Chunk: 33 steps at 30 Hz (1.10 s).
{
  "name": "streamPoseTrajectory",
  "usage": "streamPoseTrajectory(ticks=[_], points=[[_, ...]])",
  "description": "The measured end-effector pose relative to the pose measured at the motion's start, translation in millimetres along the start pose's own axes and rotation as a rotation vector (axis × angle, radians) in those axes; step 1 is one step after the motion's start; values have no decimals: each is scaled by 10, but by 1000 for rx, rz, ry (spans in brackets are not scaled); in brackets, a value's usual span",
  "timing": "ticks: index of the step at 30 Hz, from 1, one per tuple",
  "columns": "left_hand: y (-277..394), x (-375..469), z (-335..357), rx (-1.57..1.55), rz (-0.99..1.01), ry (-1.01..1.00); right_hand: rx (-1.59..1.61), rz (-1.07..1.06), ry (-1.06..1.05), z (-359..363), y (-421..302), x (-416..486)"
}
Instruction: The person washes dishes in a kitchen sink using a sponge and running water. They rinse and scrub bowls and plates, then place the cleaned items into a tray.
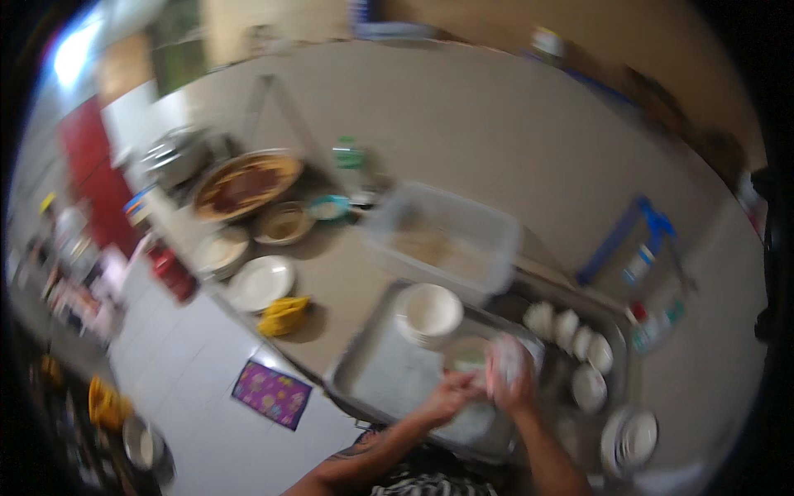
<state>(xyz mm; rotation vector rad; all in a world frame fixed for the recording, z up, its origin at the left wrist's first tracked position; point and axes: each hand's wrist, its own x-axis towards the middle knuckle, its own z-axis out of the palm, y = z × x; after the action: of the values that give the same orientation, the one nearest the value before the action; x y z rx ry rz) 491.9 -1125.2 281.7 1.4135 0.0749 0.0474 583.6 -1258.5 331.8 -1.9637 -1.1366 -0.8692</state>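
Over a grey sink basin (366, 366) my two hands are close together. My left hand (456, 394) grips the near rim of a pale bowl (466, 356), partly hidden behind the fingers. My right hand (512, 375) is closed around a pinkish-white sponge or cloth (501, 363) beside the bowl; blur hides its exact kind. A stack of white bowls (431, 312) stands in the basin just beyond my hands. Right of them, several small white bowls (566, 328) stand in a row in a second compartment, with a white cup or bowl (589, 387) nearer me.
A translucent plastic tub (446, 248) stands behind the basin. On the counter to the left are white plates (263, 283), a yellow cloth (284, 316), a large round tray (248, 185) and a green-topped bottle (349, 155). More stacked bowls (629, 440) are at the lower right.
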Motion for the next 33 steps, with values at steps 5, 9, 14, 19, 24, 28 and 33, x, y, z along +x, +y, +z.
streamPoseTrajectory(ticks=[5,9,14,19,24,28,33], points=[[250,-29,-128,-89,-42,-57,115,334,62,-136,-344,382],[270,-13,44,-281,-17,-85,300,616,-122,31,169,190],[180,80,-78,-477,25,-60,87,531,-150,-110,-236,394],[463,-29,102,-349,110,-71,1081,1317,-164,34,600,73],[438,240,124,266,227,212,1103,1407,542,606,-306,-3],[561,153,299,84,173,137,108,831,209,281,115,191],[299,180,231,-469,133,123,188,1196,18,144,63,321]])
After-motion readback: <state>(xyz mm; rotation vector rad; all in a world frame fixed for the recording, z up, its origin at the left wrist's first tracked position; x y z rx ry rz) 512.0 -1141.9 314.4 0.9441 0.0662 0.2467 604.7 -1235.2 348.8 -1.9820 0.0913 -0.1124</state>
